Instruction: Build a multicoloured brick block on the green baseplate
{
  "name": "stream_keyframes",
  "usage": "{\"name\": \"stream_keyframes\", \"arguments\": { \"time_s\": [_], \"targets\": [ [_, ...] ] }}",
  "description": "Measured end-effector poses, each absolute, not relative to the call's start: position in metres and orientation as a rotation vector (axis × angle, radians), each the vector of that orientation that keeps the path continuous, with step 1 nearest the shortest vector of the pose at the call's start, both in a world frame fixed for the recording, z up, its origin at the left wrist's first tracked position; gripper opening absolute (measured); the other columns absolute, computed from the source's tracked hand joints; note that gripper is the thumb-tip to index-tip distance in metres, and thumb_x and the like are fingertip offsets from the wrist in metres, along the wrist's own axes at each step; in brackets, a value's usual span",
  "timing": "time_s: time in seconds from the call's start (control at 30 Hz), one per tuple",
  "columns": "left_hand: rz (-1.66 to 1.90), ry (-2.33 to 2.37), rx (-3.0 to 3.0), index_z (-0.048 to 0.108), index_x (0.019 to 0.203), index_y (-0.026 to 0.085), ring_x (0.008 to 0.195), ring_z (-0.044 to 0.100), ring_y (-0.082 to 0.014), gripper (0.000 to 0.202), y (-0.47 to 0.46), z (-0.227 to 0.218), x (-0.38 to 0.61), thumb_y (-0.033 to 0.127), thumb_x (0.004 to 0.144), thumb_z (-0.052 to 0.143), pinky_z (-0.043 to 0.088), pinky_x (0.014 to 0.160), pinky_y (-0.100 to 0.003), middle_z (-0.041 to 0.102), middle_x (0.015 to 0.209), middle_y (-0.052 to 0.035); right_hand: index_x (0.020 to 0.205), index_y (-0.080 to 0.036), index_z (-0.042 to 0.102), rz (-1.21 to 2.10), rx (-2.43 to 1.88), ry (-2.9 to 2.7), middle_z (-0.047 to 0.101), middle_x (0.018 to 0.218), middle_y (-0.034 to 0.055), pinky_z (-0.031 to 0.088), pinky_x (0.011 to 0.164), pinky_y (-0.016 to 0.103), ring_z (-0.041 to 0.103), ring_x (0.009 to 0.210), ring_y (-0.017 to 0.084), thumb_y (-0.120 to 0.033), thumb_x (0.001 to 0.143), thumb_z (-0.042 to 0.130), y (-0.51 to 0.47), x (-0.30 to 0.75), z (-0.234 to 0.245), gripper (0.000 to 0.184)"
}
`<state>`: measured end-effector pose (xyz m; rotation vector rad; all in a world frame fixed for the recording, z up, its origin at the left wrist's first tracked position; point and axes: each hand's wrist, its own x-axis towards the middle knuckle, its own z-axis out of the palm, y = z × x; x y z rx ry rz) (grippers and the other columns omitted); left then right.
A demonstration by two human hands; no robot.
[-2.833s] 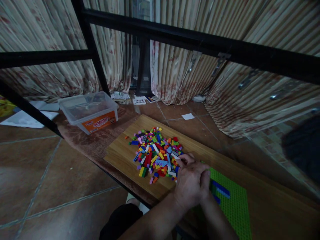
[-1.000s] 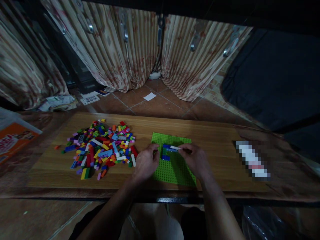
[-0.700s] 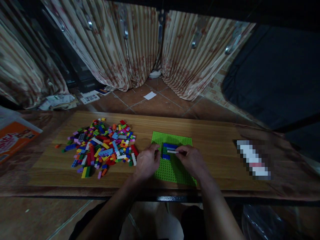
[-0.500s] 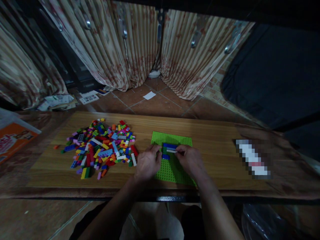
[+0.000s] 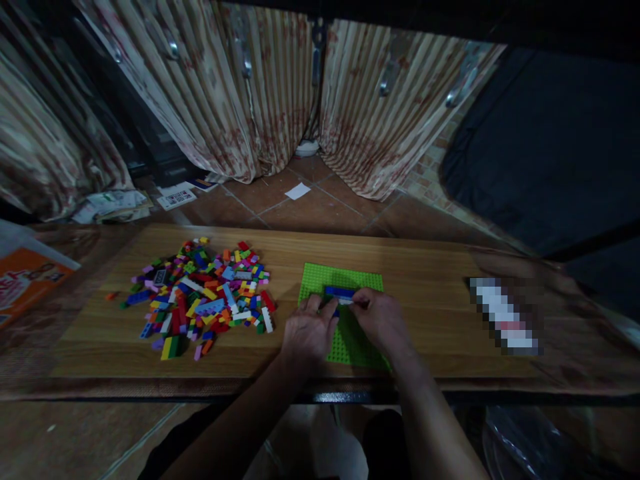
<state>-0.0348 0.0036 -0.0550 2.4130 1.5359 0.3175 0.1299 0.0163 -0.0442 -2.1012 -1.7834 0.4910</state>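
Observation:
A green baseplate [image 5: 365, 280] lies on a wooden board [image 5: 430, 300], with blue bricks [image 5: 339, 291] fixed near its middle. My right hand [image 5: 381, 321] pinches a thin white brick [image 5: 346, 301] and presses it just below the blue ones. My left hand [image 5: 309, 331] rests curled on the plate's left part, fingertips touching the bricks next to the white one. A heap of loose coloured bricks [image 5: 200, 293] lies to the left of the plate.
An orange-labelled plastic box [image 5: 23, 277] sits at the far left edge. A blurred white item [image 5: 505, 317] lies on the board's right end. Striped curtains [image 5: 260, 87] hang behind, with papers [image 5: 115, 203] on the tiled floor.
The view swung from the brick heap to the baseplate. My right hand brought the white brick down against the blue bricks, and my left hand slid right onto the plate beside it.

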Motion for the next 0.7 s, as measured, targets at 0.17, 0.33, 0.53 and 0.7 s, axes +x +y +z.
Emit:
{"name": "stream_keyframes", "arguments": {
  "time_s": [0.17, 0.33, 0.53, 0.7],
  "targets": [
    [0.306, 1.541, 2.406, 0.052, 0.133, 0.025, 0.101, 0.054, -0.0254, 0.043, 0.0026, -0.0545, -0.0345, 0.035, 0.093, 0.04, 0.048, 0.087, -0.038, 0.057, 0.109, -0.0105, 0.078, -0.02, 0.069, 0.619, -2.058, -1.669, 0.071, 0.077, 0.0029, 0.044, 0.069, 0.028, 0.064, 0.072, 0.017, -0.027, 0.079, 0.059, 0.0172, 0.1363, -0.0403, 0.013],
    [0.304, 1.542, 2.424, 0.053, 0.131, 0.025, 0.101, 0.054, -0.026, 0.042, 0.0024, -0.0538, -0.0347, 0.035, 0.093, 0.038, 0.047, 0.087, -0.039, 0.057, 0.108, -0.0108, 0.077, -0.02, 0.07, 0.624, -2.102, -1.68, 0.071, 0.077, 0.0032, 0.044, 0.07, 0.03, 0.064, 0.073, 0.018, -0.028, 0.079, 0.059, 0.0188, 0.1366, -0.0409, 0.013],
    [0.242, 1.585, 2.421, 0.051, 0.133, 0.026, 0.098, 0.056, -0.0262, 0.043, 0.0015, -0.0505, -0.0313, 0.036, 0.094, 0.036, 0.048, 0.083, -0.039, 0.057, 0.109, -0.01, 0.075, -0.02, 0.07, 0.649, -2.096, -1.634, 0.071, 0.075, 0.0021, 0.045, 0.07, 0.029, 0.065, 0.072, 0.018, -0.025, 0.076, 0.063, 0.021, 0.1349, -0.0445, 0.008],
    [0.175, 1.618, 2.401, 0.052, 0.131, 0.025, 0.098, 0.057, -0.0257, 0.042, 0.0003, -0.0464, -0.0268, 0.035, 0.094, 0.036, 0.048, 0.08, -0.037, 0.057, 0.108, -0.0108, 0.072, -0.02, 0.07, 0.679, -2.095, -1.581, 0.071, 0.073, 0.0019, 0.045, 0.068, 0.029, 0.064, 0.07, 0.017, -0.024, 0.072, 0.066, 0.023, 0.1353, -0.0454, 0.005]
  ]
}}
